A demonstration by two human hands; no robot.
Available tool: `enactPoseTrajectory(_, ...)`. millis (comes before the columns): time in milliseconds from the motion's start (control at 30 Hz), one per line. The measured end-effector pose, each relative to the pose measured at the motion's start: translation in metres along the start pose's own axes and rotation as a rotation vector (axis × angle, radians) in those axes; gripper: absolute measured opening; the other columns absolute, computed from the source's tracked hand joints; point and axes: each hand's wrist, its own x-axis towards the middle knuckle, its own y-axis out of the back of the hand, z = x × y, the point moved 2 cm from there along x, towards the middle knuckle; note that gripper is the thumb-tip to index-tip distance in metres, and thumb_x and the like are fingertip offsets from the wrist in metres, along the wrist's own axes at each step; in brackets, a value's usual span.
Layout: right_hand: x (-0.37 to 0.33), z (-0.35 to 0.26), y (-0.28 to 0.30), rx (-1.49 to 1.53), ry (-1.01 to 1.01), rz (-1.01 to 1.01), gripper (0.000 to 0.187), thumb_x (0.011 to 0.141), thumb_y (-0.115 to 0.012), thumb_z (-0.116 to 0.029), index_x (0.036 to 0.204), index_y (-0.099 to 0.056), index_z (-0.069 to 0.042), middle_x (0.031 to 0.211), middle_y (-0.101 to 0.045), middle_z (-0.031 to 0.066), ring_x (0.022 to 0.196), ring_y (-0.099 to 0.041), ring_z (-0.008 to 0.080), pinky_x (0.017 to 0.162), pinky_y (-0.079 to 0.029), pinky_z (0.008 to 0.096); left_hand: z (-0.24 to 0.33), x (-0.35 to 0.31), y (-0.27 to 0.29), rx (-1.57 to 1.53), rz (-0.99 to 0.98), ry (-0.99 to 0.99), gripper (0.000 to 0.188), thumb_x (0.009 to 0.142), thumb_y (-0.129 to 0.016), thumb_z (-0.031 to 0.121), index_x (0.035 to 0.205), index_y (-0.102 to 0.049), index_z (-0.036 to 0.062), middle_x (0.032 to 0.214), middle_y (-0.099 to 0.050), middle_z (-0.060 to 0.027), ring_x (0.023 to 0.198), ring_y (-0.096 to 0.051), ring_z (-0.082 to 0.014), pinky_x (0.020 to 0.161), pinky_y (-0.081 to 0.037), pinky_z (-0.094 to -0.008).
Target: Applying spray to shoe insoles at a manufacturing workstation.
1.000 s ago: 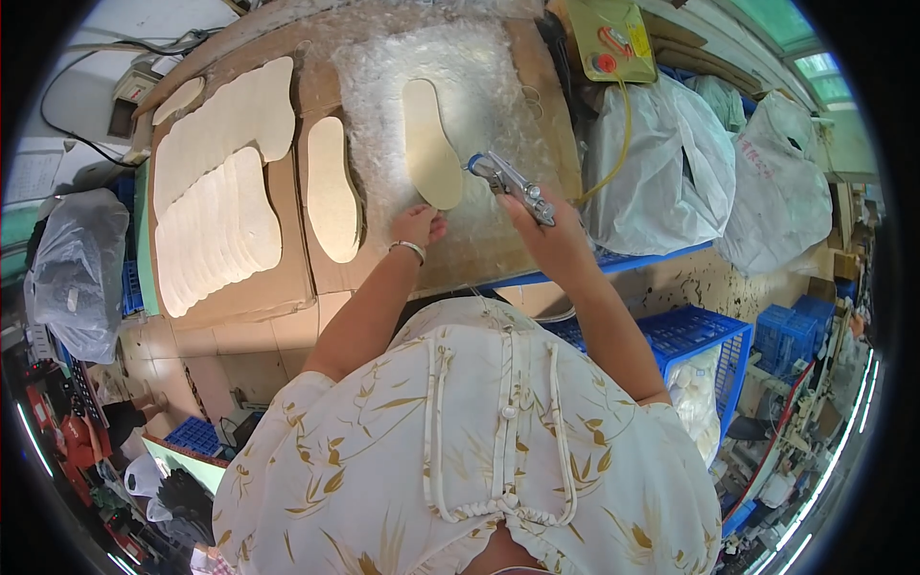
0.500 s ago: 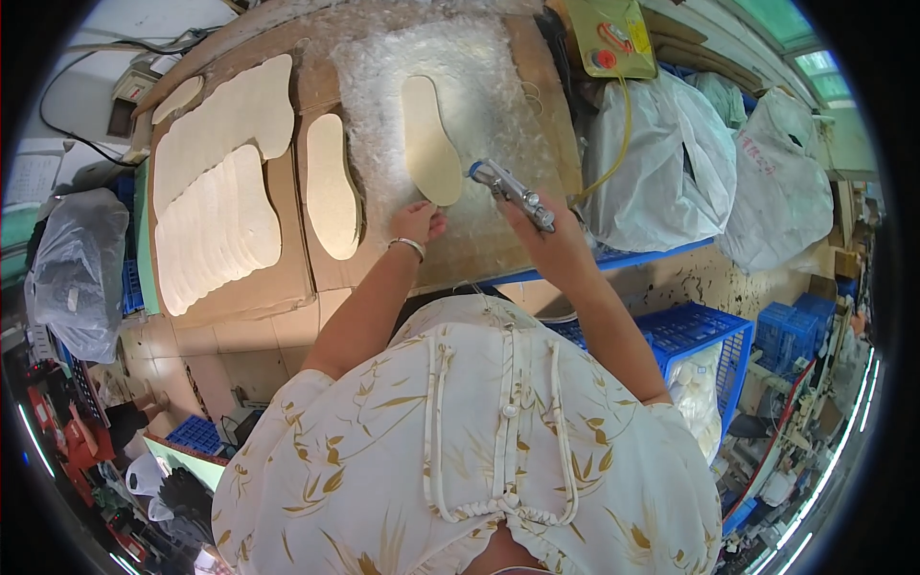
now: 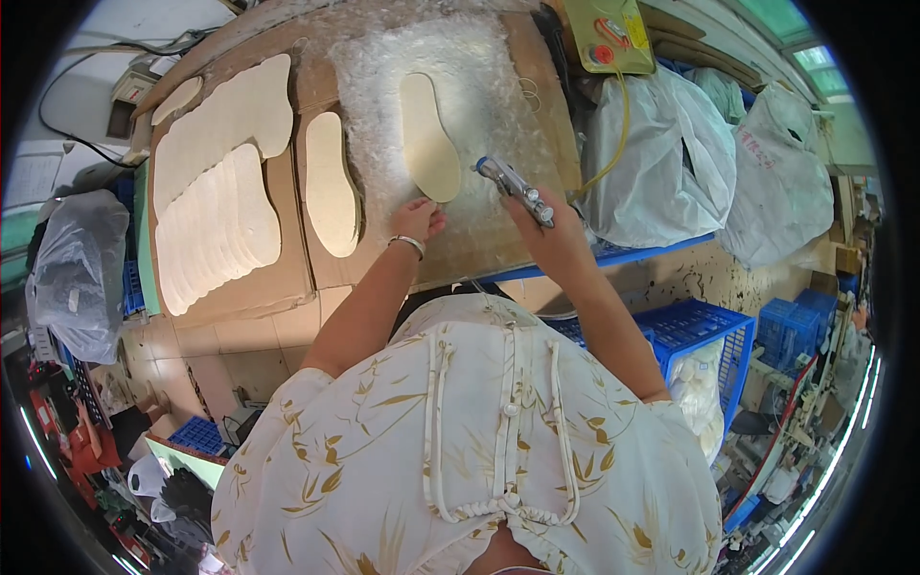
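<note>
A cream insole [image 3: 428, 139] lies on a whitish, residue-crusted patch [image 3: 376, 81] of the cardboard-covered table. My left hand [image 3: 418, 219] is at its near end, fingers curled and pinching the tip. In my right hand [image 3: 556, 238] is a silver spray gun [image 3: 516, 191], its blue-ringed nozzle pointing left toward the insole with a gap between them. Left of the patch lies another insole [image 3: 332, 187], apparently stacked on more. Farther left, several insoles [image 3: 216, 225] overlap in a fanned row.
A yellow-green can [image 3: 606, 38] with a yellow hose [image 3: 618, 144] stands at the far right. White plastic bags [image 3: 656, 163] bulge beside the table. A blue crate [image 3: 700, 331] stands low at my right. A grey plastic-wrapped bundle [image 3: 79, 273] is at left.
The spray gun and my right hand have shifted very slightly to the right. My left hand stays at the insole's near end.
</note>
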Motion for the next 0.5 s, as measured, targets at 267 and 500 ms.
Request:
enactPoseTrajectory(267,-0.008,0.002,0.000,0.067,-0.075,-0.060,0.026,0.086,-0.066,-0.032,0.087,-0.060,-0.006,0.058,-0.053,0.0110,0.050,-0.046,0.0269,0.050,-0.037,0.0374,-0.003,-0.003,0.000,-0.031,-0.020,-0.007,0.027,0.088,-0.062,0.010,0.111,-0.052,0.0020,0.094,-0.063,-0.0113,0.078,-0.067,-0.0233,0.062,-0.058,-0.0316)
enactPoseTrajectory(500,-0.015,0.007,-0.001,0.037,-0.086,-0.111,0.027,0.087,-0.065,-0.033,0.087,-0.059,-0.006,0.059,-0.052,0.0117,0.052,-0.047,0.0273,0.051,-0.037,0.0382,-0.005,-0.008,-0.002,-0.061,-0.014,-0.009,0.026,0.088,-0.059,0.007,0.113,-0.051,0.0034,0.095,-0.064,-0.0103,0.078,-0.067,-0.0227,0.062,-0.058,-0.0311)
